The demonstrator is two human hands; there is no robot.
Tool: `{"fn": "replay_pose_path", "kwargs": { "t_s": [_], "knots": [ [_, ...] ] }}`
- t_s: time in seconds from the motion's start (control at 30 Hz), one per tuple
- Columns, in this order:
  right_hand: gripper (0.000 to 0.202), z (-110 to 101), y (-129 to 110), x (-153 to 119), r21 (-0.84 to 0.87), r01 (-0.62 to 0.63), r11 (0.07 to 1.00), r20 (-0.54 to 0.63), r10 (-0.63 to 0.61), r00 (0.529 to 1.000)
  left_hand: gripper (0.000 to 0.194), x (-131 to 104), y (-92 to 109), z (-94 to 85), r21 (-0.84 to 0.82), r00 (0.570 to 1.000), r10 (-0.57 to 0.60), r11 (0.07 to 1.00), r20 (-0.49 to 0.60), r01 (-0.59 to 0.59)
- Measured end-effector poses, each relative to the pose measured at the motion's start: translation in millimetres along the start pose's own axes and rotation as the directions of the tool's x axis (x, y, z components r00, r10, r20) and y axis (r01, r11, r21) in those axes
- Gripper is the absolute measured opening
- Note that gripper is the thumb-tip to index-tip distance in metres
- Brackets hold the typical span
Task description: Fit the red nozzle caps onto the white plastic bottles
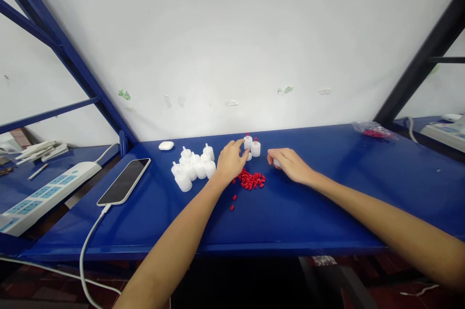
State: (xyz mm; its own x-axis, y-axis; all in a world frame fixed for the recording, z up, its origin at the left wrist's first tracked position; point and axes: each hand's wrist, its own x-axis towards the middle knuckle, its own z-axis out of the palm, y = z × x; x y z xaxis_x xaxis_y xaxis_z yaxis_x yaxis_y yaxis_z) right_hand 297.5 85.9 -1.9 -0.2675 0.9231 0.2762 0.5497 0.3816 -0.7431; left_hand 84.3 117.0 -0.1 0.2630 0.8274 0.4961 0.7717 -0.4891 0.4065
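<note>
Wkshop, prob.: blue workbench (308,222), sm. btls (191,167), loose red caps (251,181)

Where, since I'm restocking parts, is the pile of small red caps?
In the head view, the pile of red caps lies on the blue table, just right of the left hand, on the near side of the red-capped bottles.

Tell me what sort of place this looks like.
Probably a workbench in a small workshop: white bottles and a pile of loose red caps share a blue table, with a long power strip off to the left.
</note>
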Motion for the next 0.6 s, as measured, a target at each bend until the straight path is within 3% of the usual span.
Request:
{"fn": "replay_pose_path", "kwargs": {
  "t_s": [0.1, 0.23, 0.37, 0.53, 0.6],
  "knots": [
    [0.048, -2, 0, 0, 0.063, -0.031, 0.998, -0.025, 0.032, 0.999, 0.021, -2, 7, -5.6, -0.025, 0.979, 0.169, 0.986, 0.114, -0.167],
    [0.047, -3, -1, -1, 0.096, -0.084, 0.992, -0.045, 0.089, 0.995, 0.02, -5, 13, -9.9, -0.113, 0.851, 0.395, 0.918, 0.346, -0.38],
    [0.048, -3, -3, -1, -0.037, -0.019, 0.999, -0.054, 0.017, 0.998, 0.023, -8, 16, -9.9, -0.07, 0.817, 0.422, 0.9, 0.392, -0.431],
    [0.014, -3, -4, -1, -0.103, 0.039, 0.994, -0.027, -0.042, 0.999, 0.017, -10, 17, -11.6, -0.018, 0.805, 0.427, 0.887, 0.412, -0.461],
    [0.016, -2, -1, 0, -0.11, 0.025, 0.994, 0.011, -0.024, 1.0, 0.015, -10, 17, -10.6, -0.032, 0.806, 0.423, 0.892, 0.414, -0.452]
  ]
}}
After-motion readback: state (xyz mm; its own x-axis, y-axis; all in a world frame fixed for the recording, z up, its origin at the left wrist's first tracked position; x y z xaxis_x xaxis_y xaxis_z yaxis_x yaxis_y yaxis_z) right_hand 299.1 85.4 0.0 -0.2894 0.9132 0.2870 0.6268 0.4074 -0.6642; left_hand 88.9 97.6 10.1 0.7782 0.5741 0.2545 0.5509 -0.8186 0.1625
